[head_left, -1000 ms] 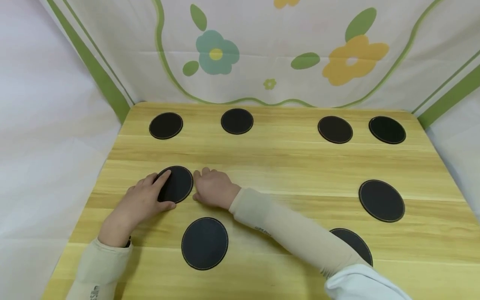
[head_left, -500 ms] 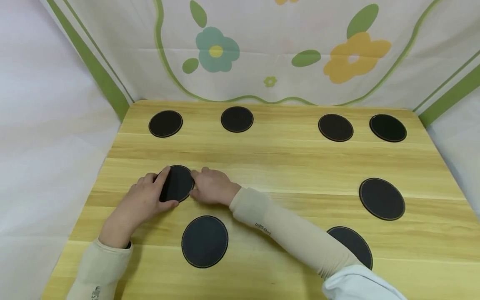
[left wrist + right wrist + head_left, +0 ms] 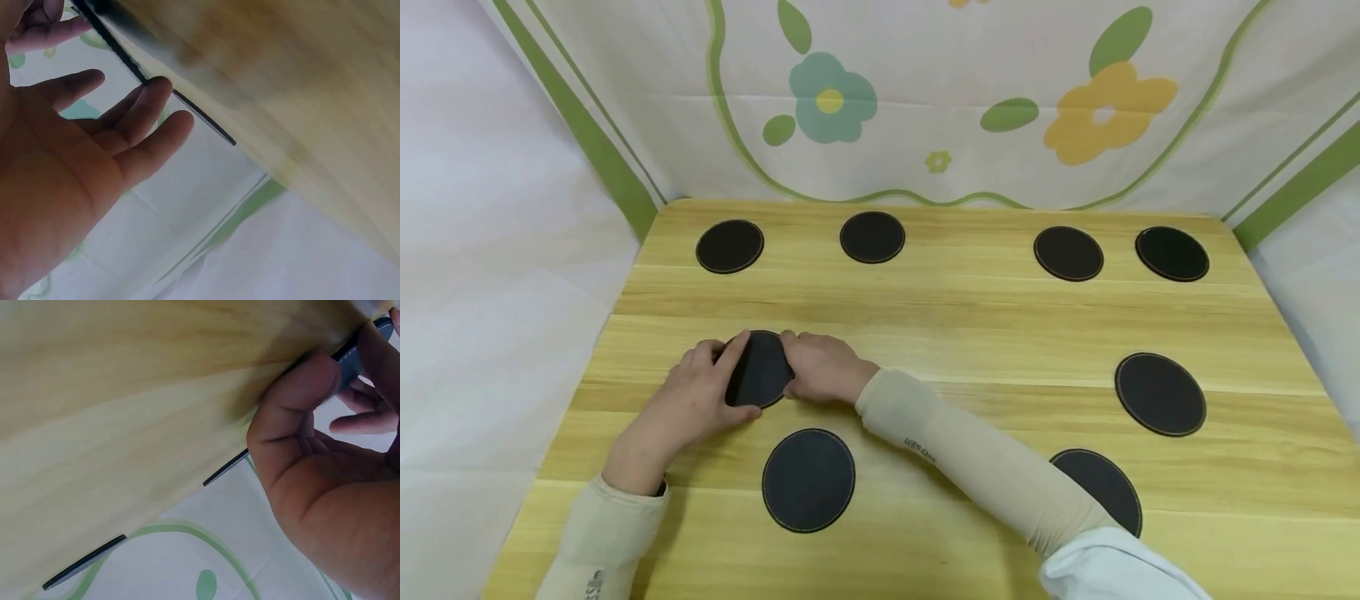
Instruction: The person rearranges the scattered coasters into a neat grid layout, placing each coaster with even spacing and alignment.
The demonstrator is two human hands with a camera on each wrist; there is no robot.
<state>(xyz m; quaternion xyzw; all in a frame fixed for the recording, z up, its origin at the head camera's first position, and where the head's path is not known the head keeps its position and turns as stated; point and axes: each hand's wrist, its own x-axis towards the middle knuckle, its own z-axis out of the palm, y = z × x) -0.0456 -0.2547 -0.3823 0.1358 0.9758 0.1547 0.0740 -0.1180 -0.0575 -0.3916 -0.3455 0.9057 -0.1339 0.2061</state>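
Observation:
A round black coaster (image 3: 762, 371) with pale stitching lies at the left middle of the wooden table (image 3: 970, 333), between both hands. My left hand (image 3: 698, 393) cups its left side, with the forefinger over the far edge and the thumb at the near edge. In the left wrist view the left fingers (image 3: 147, 119) are nearly straight and touch the coaster's thin rim (image 3: 187, 103). My right hand (image 3: 822, 367) reaches across from the right. Its thumb (image 3: 294, 394) and fingers pinch the coaster's right edge (image 3: 350, 355), which looks raised off the wood.
Several more black coasters lie flat: a back row (image 3: 729, 247) (image 3: 872, 237) (image 3: 1068, 253) (image 3: 1172, 253), one at the right (image 3: 1160, 393), one near me (image 3: 808, 480), and one partly under my right sleeve (image 3: 1101, 492). Flowered cloth walls (image 3: 925, 100) enclose the table.
My right hand has slid left onto the coaster's right edge and pinched it. The left forefinger has crept further over the top, and the coaster shows narrower, as if tilting up.

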